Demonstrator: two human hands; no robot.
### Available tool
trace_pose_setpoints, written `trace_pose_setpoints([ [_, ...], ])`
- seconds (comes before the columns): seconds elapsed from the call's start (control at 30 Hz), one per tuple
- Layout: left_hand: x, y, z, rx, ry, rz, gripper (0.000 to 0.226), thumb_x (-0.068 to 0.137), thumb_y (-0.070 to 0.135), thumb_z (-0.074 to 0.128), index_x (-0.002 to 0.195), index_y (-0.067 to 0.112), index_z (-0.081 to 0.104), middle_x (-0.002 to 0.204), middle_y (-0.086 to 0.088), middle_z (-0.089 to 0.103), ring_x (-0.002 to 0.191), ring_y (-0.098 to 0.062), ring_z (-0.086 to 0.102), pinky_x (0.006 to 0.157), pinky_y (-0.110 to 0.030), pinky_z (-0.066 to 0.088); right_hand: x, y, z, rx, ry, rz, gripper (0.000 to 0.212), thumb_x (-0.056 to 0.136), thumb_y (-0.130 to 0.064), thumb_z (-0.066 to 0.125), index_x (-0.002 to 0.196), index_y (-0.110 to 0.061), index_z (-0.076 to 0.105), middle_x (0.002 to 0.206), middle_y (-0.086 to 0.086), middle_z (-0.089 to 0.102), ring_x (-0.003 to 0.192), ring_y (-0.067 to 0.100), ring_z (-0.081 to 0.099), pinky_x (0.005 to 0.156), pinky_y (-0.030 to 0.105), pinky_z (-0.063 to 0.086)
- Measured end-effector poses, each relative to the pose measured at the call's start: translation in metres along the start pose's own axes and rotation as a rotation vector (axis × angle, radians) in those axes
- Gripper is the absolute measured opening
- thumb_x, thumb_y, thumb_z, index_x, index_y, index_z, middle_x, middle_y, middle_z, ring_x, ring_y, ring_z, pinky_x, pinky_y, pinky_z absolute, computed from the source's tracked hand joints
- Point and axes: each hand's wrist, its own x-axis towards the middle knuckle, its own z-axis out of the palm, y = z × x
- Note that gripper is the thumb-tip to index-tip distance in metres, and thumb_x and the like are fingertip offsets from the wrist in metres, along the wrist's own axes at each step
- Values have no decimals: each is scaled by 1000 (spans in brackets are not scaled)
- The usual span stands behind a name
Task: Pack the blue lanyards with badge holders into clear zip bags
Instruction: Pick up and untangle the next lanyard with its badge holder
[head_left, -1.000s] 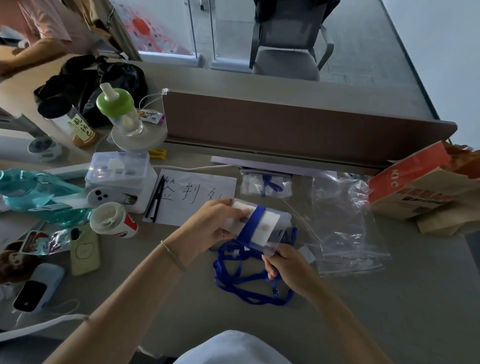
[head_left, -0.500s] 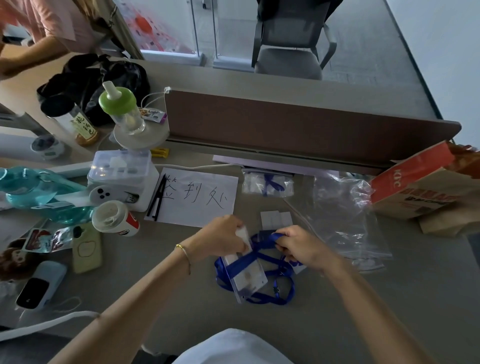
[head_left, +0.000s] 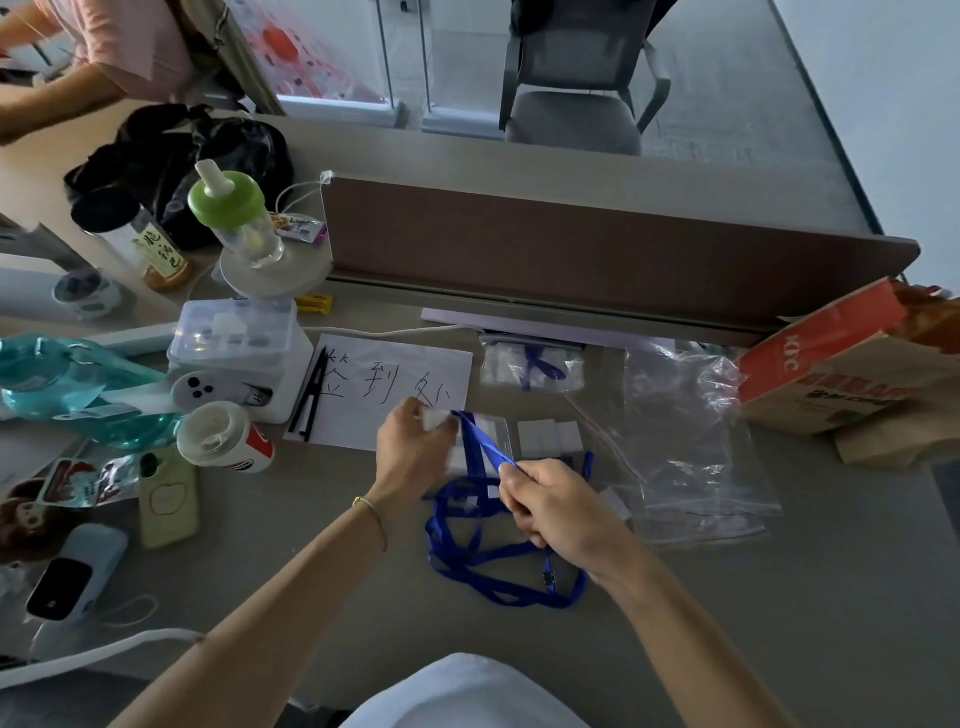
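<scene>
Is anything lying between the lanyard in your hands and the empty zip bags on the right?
Nothing solid blocks it. Only small white cards lie on the table between the blue lanyard and the clear zip bags, off the direct line.

The lanyard (head_left: 483, 561) lies loose on the worktop (head_left: 779, 597) at the centre. At its 12 o'clock sits the badge holder (head_left: 485, 441), overlapping a sheet of paper (head_left: 384, 384). At 3 o'clock lie the empty bags (head_left: 691, 447). A packed bag (head_left: 530, 364) sits further out at 12, against the divider (head_left: 597, 249). A cup (head_left: 223, 436) and phone (head_left: 169, 496) lie at 9.
</scene>
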Motion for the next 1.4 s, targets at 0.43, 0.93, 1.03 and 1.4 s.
trace_pose_setpoints([
  [0.43, 11, -1, -18, -771, -285, -546, 18, 88, 1, 61, 106, 0, 59, 93, -15, 58, 61, -14, 49, 40, -20, 39, -7, 47, 11, 378, -33, 133, 40, 107, -26, 40, 70, -12, 48, 57, 2, 42, 54, 18, 43, 73, 33, 52],
  [0.93, -23, 17, -11, 392, -846, -129, 25, 88, 14, 67, 113, 15, 64, 111, -8, 70, 91, -24, 71, 61, -27, 59, 14, 67, -12, 253, 21, 163, 31, 88, -22, 73, 81, 8, 69, 77, 18, 62, 73, 27, 53, 70, 30, 48],
  [1.03, -28, 19, -4, 521, -719, -30, 25, 83, 15, 68, 108, 13, 65, 103, -12, 70, 86, -28, 70, 53, -24, 55, 15, 67, -11, 173, 174, 116, 25, 84, -15, 76, 60, -13, 71, 62, 5, 63, 59, 19, 53, 64, 29, 48],
  [1.4, -41, -11, 31, 238, -324, 36, 19, 77, 15, 73, 77, 7, 55, 74, -12, 61, 61, -16, 51, 51, -24, 37, 11, 86, 8, -862, 566, -376, 21, 88, -22, 55, 70, -20, 66, 69, -8, 61, 65, 7, 45, 62, 16, 31],
])
